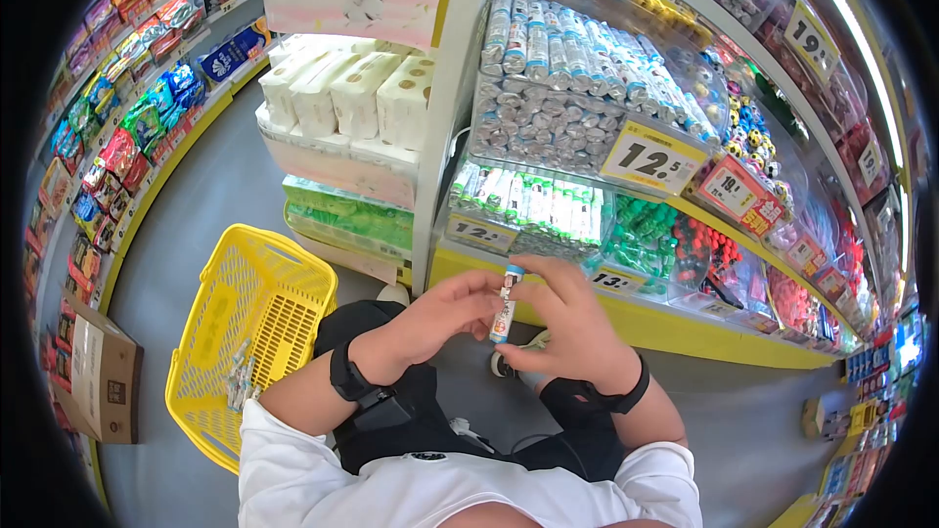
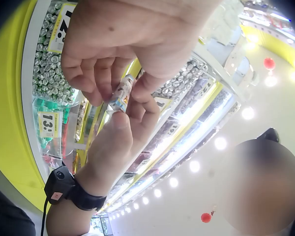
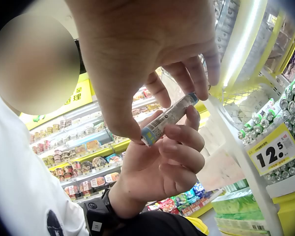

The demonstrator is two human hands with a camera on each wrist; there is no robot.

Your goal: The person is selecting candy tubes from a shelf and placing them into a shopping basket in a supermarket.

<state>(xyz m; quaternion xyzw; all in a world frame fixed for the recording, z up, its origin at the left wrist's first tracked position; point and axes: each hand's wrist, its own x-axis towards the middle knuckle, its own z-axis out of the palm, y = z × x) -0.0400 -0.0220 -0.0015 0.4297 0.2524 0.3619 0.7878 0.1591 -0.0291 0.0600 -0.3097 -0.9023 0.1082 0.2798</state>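
Yellow basket [image 1: 289, 332] as reference: printed tube [image 1: 505, 308] to its right; right hand [image 1: 572, 332] pinches both tube ends, left hand [image 1: 440, 318] grips its side, probably keeping the print readable.

Free room above basket [image 1: 217, 332], leg [image 1: 360, 321] alongside; beyond hands [image 1: 567, 323] — shelf base [image 1: 690, 337]

The grey floor [image 1: 220, 176] is bearing a yellow plastic shopping basket [image 1: 220, 318] and, along its left edge, a cardboard box [image 1: 117, 386]. The display rack's upper shelf [image 1: 724, 233] is carrying blue-ended wrapped rolls [image 1: 562, 44], binned, at its left corner. The base shelf [image 1: 675, 328] is carrying binned green-ended rolls [image 1: 533, 198] at its left corner.
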